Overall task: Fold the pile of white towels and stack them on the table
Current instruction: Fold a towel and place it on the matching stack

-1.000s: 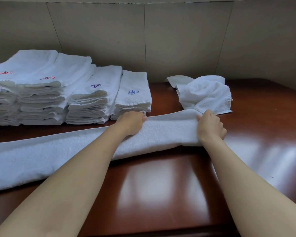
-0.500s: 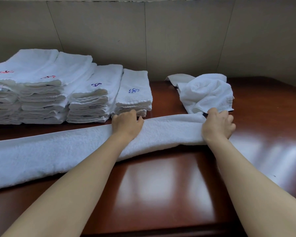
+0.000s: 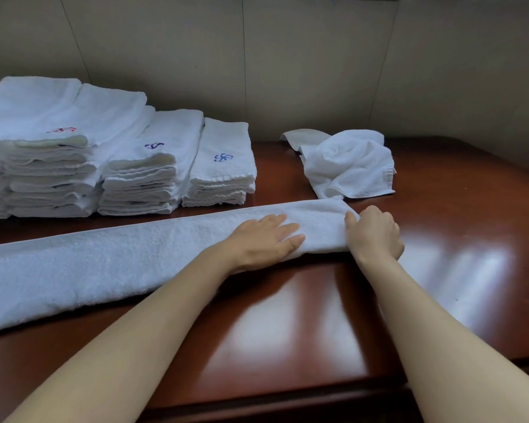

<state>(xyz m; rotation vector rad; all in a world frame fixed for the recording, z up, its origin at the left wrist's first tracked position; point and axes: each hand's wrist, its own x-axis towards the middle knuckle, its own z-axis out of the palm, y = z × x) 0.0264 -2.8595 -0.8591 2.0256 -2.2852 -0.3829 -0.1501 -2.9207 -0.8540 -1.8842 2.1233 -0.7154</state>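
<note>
A long white towel (image 3: 104,264), folded into a narrow strip, lies across the dark wooden table (image 3: 287,331) from the left edge to the middle. My left hand (image 3: 266,236) presses flat on it near its right end, fingers straight. My right hand (image 3: 374,232) grips that right end with curled fingers. Several stacks of folded white towels (image 3: 119,166) with red and blue embroidered marks stand at the back left. A crumpled white towel (image 3: 348,166) lies at the back, just beyond the strip's right end.
A beige panelled wall (image 3: 287,71) runs close behind the table. The table's front edge (image 3: 287,401) is near me. Glossy bare wood (image 3: 471,239) with light reflections stretches to the right of my right hand.
My left hand has slid right along the towel and flattened, fingers now straight. My right hand stays at the towel's right end. The strip now lies smoother on the table.
</note>
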